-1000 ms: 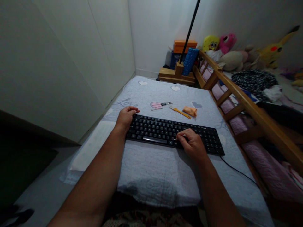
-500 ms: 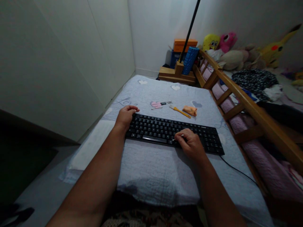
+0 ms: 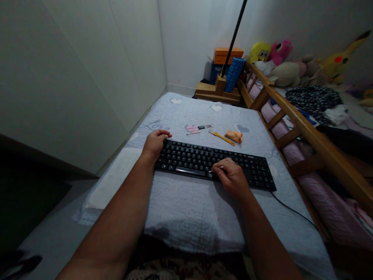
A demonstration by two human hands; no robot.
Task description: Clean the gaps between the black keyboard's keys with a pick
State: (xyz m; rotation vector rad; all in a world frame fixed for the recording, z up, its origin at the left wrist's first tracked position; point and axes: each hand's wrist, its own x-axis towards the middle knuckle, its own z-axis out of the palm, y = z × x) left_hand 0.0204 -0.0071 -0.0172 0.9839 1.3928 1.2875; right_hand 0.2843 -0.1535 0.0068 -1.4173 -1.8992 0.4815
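Observation:
A black keyboard (image 3: 189, 157) lies on a pale blue cloth with heart prints. My left hand (image 3: 155, 143) grips its left end, thumb and fingers closed around the edge. Over the lower keys, right of the space bar, my right hand (image 3: 231, 175) pinches a thin white cotton swab (image 3: 216, 169), whose tip is at the keys. Behind the keyboard lie a tool with a dark grip (image 3: 201, 127), another swab (image 3: 193, 133), a yellow-handled brush (image 3: 223, 138) and a crumpled orange cloth (image 3: 234, 136).
A wooden bed rail (image 3: 309, 142) runs along the right, with plush toys and clothes beyond. White cabinet panels (image 3: 87, 77) stand at the left. At the back are an orange box (image 3: 228, 55), a blue roller (image 3: 234, 74) and a black pole. A cable (image 3: 294, 211) trails right.
My right hand has shifted slightly left along the lower keys with the swab. My left hand and the keyboard have stayed in place.

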